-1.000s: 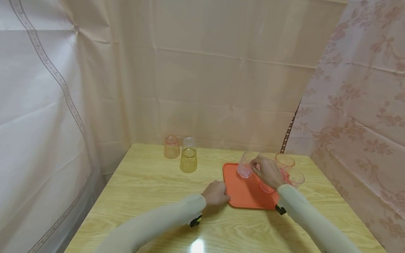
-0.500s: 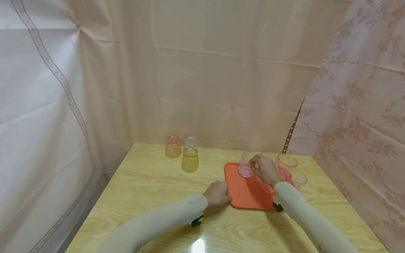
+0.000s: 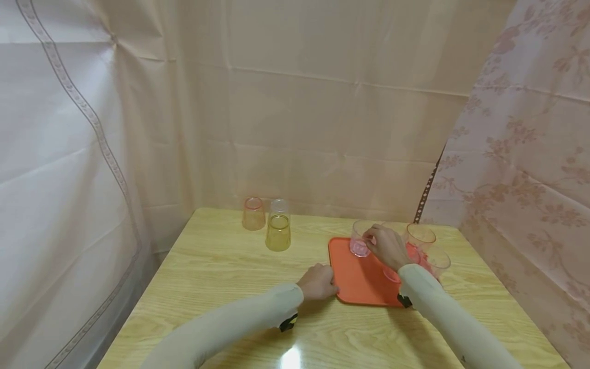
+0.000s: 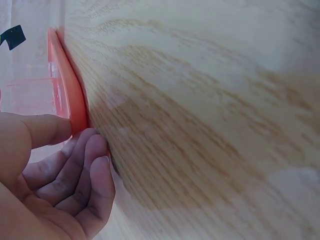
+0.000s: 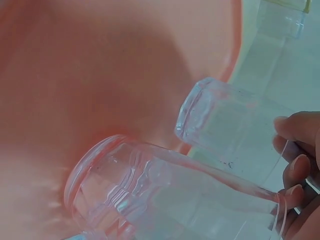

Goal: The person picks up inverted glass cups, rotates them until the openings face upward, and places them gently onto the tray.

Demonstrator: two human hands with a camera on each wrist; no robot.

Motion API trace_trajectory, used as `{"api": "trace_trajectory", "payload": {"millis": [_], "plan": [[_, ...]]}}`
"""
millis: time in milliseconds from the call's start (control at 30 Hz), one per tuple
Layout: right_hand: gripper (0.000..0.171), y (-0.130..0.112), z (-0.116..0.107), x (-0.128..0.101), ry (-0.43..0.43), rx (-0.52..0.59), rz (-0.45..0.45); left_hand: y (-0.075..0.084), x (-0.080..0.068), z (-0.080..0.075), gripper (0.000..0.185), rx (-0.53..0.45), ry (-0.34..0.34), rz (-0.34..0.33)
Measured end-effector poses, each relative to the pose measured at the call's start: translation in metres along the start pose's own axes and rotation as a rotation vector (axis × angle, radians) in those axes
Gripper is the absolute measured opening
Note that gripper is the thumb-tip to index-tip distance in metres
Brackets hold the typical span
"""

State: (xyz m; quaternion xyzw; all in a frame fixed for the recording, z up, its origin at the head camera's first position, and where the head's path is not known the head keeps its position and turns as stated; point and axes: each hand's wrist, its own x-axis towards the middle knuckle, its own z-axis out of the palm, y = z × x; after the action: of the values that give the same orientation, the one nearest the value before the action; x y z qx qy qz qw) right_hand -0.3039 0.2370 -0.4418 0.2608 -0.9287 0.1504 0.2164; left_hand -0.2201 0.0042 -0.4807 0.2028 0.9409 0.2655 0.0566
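My head camera looks forward and down from above the near edge of the table (image 3: 221,266), taking in both sleeves and the curtained corner beyond. My left wrist camera sits almost on the tabletop, facing along the wood past the orange tray (image 4: 67,95), edge-on. My right wrist camera hangs very close over that tray's surface. All three views share the tray.

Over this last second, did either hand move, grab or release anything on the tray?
Almost nothing changed. The right hand keeps its fingers on the rim of the clear cup at the far left corner of the orange tray, drawn in only slightly. The left hand still holds the tray's near left edge. Nothing was let go; the upside-down cups at the table's far left stayed put.
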Motion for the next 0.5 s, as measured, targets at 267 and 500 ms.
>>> {"api": "trace_trajectory", "payload": {"millis": [267, 500], "plan": [[0.009, -0.0018, -0.0039, -0.0013, -0.012, 0.018, 0.031, 0.0020, -0.0008, -0.0015, 0.047, -0.004, -0.006, 0.006], [0.015, -0.0013, -0.0041, -0.0034, -0.009, 0.045, 0.037, 0.0010, -0.0007, -0.0012, 0.048, 0.001, -0.006, 0.025]]}}
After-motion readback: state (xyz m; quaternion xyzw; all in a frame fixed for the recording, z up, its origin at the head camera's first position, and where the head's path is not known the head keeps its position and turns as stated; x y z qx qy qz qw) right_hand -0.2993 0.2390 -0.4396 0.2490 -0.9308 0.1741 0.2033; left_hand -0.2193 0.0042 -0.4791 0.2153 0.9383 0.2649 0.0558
